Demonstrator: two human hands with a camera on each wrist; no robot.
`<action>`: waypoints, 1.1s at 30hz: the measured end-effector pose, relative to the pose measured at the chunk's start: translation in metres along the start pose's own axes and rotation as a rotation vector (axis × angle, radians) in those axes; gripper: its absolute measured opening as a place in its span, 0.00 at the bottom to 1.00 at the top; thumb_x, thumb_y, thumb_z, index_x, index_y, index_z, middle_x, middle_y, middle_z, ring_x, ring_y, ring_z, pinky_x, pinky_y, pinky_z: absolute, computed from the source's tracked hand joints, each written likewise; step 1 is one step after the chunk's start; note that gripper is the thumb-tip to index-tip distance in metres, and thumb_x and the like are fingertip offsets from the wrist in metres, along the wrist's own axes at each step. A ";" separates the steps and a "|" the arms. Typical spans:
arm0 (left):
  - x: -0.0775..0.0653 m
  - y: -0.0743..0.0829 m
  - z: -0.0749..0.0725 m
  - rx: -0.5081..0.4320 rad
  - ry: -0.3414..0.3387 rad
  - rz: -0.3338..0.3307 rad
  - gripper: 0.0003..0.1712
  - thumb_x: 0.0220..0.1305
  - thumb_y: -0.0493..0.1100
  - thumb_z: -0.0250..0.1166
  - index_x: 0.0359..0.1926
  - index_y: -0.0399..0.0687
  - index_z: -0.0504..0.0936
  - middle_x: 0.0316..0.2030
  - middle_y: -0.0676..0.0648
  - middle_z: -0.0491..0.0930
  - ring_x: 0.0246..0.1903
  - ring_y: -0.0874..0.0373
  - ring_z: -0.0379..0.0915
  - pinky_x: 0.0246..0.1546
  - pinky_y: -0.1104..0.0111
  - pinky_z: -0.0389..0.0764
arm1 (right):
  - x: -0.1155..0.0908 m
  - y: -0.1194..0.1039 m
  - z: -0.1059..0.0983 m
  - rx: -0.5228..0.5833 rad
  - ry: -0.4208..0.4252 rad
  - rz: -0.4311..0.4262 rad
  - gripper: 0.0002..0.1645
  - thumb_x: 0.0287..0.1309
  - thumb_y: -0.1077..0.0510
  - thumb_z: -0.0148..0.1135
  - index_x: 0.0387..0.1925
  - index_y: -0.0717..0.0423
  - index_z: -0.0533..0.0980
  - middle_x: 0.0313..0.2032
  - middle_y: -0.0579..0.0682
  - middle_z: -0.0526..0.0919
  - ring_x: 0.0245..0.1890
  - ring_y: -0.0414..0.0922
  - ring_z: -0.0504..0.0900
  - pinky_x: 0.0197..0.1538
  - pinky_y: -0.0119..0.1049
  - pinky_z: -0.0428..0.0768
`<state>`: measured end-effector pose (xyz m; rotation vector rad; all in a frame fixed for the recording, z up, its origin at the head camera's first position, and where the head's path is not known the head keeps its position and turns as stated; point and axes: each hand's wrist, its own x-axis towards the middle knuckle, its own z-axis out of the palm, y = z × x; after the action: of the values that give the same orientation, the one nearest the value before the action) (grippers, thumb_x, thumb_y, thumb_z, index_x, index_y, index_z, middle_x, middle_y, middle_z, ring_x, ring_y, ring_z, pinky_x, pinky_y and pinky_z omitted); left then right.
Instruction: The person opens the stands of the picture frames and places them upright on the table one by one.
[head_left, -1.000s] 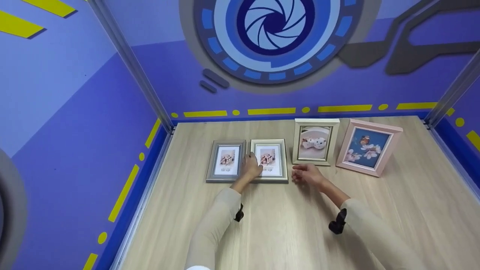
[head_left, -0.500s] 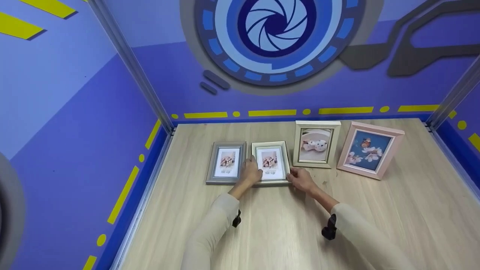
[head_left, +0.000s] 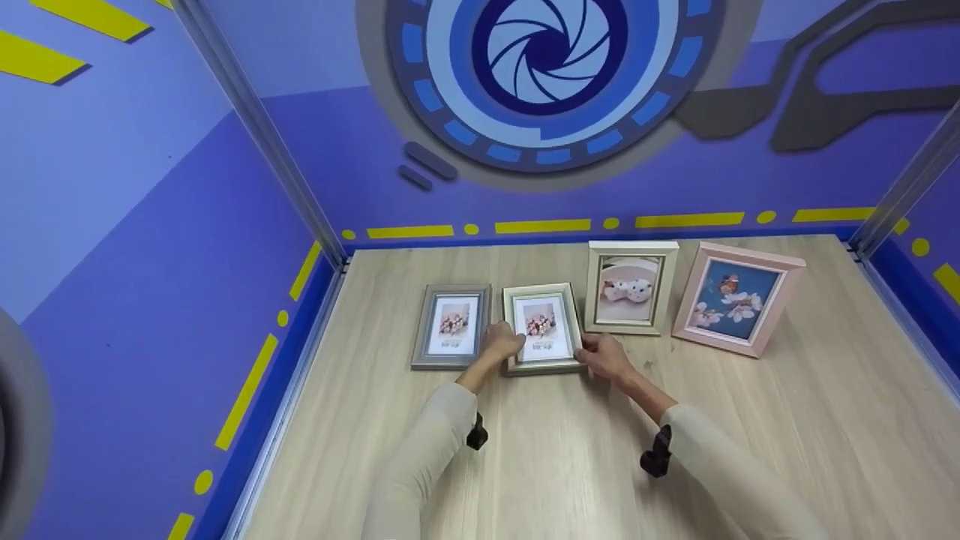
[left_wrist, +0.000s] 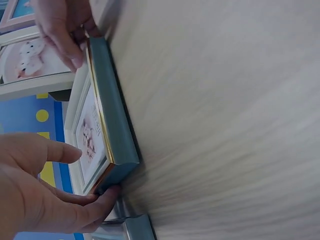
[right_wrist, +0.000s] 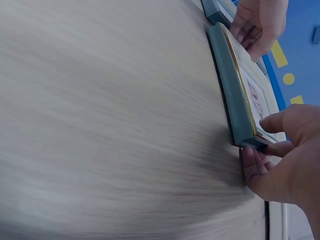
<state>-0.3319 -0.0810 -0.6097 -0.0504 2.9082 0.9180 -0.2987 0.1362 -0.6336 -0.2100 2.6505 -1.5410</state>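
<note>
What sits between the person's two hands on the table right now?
The second frame from the left lies between the left hand and right hand; each grips a near corner. Head view shows it best.

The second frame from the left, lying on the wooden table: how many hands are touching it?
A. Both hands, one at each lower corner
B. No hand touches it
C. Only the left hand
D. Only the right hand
A. The left hand holds the lower left corner of the second frame and the right hand holds its lower right corner; both wrist views show fingers at the frame's corners.
</note>
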 end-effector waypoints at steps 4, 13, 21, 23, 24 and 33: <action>-0.010 0.012 -0.014 -0.162 -0.105 -0.153 0.05 0.59 0.39 0.58 0.28 0.42 0.75 0.33 0.42 0.78 0.39 0.50 0.74 0.44 0.62 0.82 | -0.002 0.000 -0.001 0.066 0.023 0.052 0.19 0.58 0.71 0.61 0.51 0.75 0.81 0.39 0.65 0.88 0.29 0.35 0.75 0.32 0.23 0.73; -0.019 0.017 -0.020 -0.451 -0.088 -0.221 0.22 0.60 0.35 0.54 0.54 0.26 0.73 0.52 0.33 0.76 0.54 0.43 0.72 0.59 0.53 0.79 | -0.006 -0.007 -0.006 0.195 0.029 0.140 0.27 0.62 0.69 0.61 0.62 0.75 0.74 0.51 0.72 0.84 0.43 0.45 0.85 0.37 0.23 0.80; -0.017 0.012 -0.026 -0.634 -0.026 -0.267 0.09 0.65 0.37 0.53 0.27 0.46 0.65 0.30 0.45 0.67 0.35 0.52 0.66 0.39 0.64 0.73 | -0.009 -0.013 -0.013 0.284 -0.005 0.119 0.28 0.66 0.68 0.60 0.65 0.77 0.70 0.54 0.74 0.82 0.45 0.43 0.85 0.42 0.26 0.84; -0.016 0.012 -0.028 -0.650 0.023 -0.283 0.16 0.66 0.38 0.55 0.22 0.51 0.60 0.25 0.51 0.60 0.30 0.56 0.58 0.34 0.66 0.65 | -0.009 -0.013 -0.015 0.319 -0.018 0.130 0.28 0.67 0.68 0.59 0.66 0.76 0.69 0.54 0.73 0.82 0.42 0.41 0.85 0.44 0.33 0.87; -0.015 0.013 -0.029 -0.659 0.045 -0.294 0.19 0.65 0.38 0.56 0.20 0.53 0.60 0.23 0.53 0.58 0.28 0.57 0.56 0.32 0.67 0.64 | -0.009 -0.013 -0.016 0.333 -0.028 0.131 0.28 0.68 0.68 0.59 0.66 0.76 0.68 0.54 0.73 0.82 0.42 0.40 0.85 0.45 0.36 0.88; -0.026 0.013 -0.048 -0.774 0.073 -0.243 0.22 0.67 0.38 0.61 0.58 0.29 0.79 0.53 0.36 0.83 0.58 0.45 0.77 0.65 0.58 0.76 | -0.014 -0.017 -0.022 0.314 -0.074 0.009 0.30 0.67 0.68 0.61 0.68 0.75 0.68 0.58 0.75 0.79 0.55 0.56 0.83 0.48 0.34 0.87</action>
<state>-0.3106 -0.0980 -0.5610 -0.4783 2.3353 1.9295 -0.2861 0.1485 -0.6080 -0.2291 2.3102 -1.8761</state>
